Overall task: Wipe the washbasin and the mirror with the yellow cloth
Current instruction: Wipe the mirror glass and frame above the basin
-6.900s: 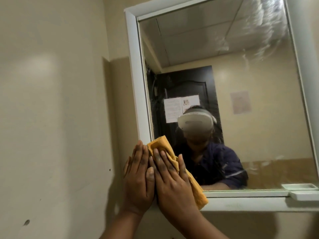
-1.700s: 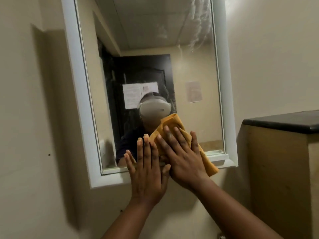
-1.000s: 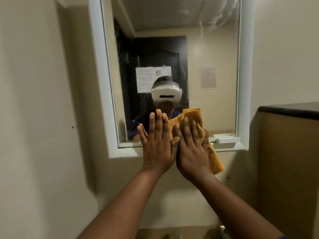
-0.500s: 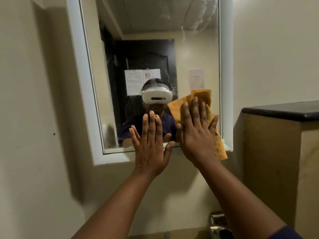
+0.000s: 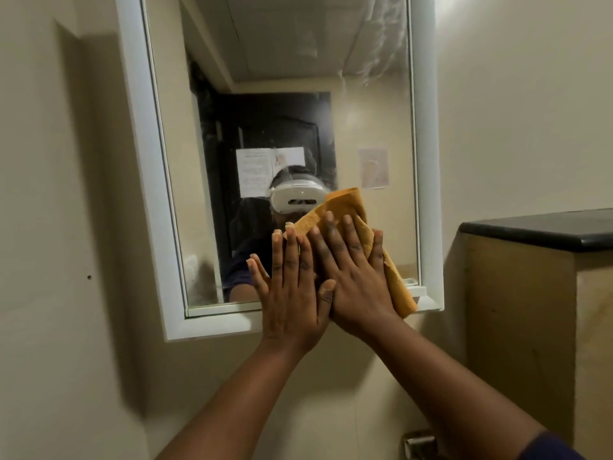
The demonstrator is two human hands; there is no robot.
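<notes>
Right hand [image 5: 358, 280] flat, fingers apart, pressing yellow cloth [image 5: 348, 210] on mirror [image 5: 282, 94]; left hand [image 5: 292, 293] flat alongside, touching.

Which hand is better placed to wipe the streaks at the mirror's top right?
The right hand: it already presses the yellow cloth flat on the mirror, below those streaks. The left hand is bare.

Small washroom, by every sign: white-framed rectangular wall mirror [image 5: 282, 154] set on plain cream painted walls [image 5: 59, 194], narrow white ledge [image 5: 418, 290] along the frame's lower right corner. Reflected in the glass, a black panelled door [image 5: 275, 127] with paper notices [image 5: 265, 167] taped on. At right, tan partition capped by a black stone slab [image 5: 544, 227]. Low down, chrome fitting [image 5: 418, 443], only partly visible.
</notes>
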